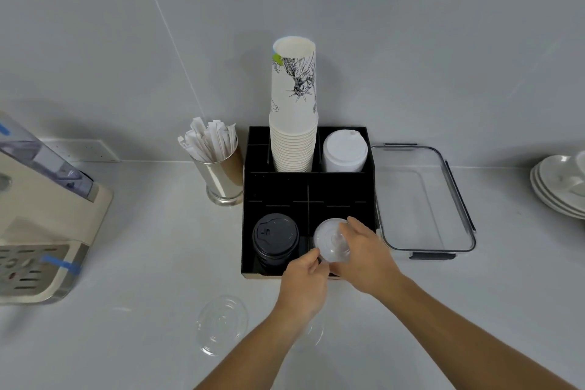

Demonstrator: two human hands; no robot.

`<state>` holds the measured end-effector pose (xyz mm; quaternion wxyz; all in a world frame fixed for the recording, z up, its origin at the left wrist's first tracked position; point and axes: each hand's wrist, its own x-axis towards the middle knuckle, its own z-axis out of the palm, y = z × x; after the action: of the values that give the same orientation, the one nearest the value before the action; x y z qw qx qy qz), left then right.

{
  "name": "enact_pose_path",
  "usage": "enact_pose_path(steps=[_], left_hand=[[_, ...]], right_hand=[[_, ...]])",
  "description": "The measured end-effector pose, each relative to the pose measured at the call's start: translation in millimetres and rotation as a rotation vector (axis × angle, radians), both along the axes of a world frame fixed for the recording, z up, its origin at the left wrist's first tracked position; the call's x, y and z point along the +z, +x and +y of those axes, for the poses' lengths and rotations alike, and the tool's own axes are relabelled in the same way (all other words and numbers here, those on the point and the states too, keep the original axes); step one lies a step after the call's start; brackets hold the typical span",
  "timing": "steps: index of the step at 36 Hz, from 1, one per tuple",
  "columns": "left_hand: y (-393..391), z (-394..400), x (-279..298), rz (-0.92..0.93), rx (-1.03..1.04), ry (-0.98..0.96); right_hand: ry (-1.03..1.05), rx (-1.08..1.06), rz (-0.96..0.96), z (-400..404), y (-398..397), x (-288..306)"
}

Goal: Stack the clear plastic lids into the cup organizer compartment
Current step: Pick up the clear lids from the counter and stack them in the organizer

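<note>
Together, the left hand [303,286] and right hand [364,258] hold a small stack of clear plastic lids [330,242] over the front right compartment of the black cup organizer [308,187], the fingers of each hand pinching the stack's rim from opposite sides. Beside it, the front left compartment holds black lids [275,236], while another clear lid [221,323] lies flat on the bench [126,263] nearer the person, left of the left forearm.

Probably a café drinks counter: stacked paper cups [293,111], wrapped straws [209,141], coffee machine [41,215]
</note>
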<state>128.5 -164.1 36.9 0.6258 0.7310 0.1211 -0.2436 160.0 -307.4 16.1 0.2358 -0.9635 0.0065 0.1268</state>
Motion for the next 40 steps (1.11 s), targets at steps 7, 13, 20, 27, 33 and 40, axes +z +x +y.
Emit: enact_pose_path(steps=[7, 13, 20, 27, 33, 40], left_hand=[[2, -3, -16, 0.037, -0.05, 0.016], [2, -2, -16, 0.036, -0.064, 0.027], [4, -1, -17, 0.04, -0.05, 0.07], [7, 0, -14, 0.044, -0.054, 0.088], [1, 9, -10, 0.036, -0.075, 0.061], [-24, 38, -3, 0.098, -0.064, 0.062]], right_hand=[[-0.006, -0.019, 0.03, -1, -2, -4], [-0.007, -0.039, 0.056, -3, -4, -6], [-0.033, -0.024, 0.079, -4, -1, -6], [-0.061, -0.016, 0.1, -2, -2, -3], [-0.089, -0.026, 0.065, 1, -4, 2], [-0.123, -0.006, 0.092, 0, -6, 12]])
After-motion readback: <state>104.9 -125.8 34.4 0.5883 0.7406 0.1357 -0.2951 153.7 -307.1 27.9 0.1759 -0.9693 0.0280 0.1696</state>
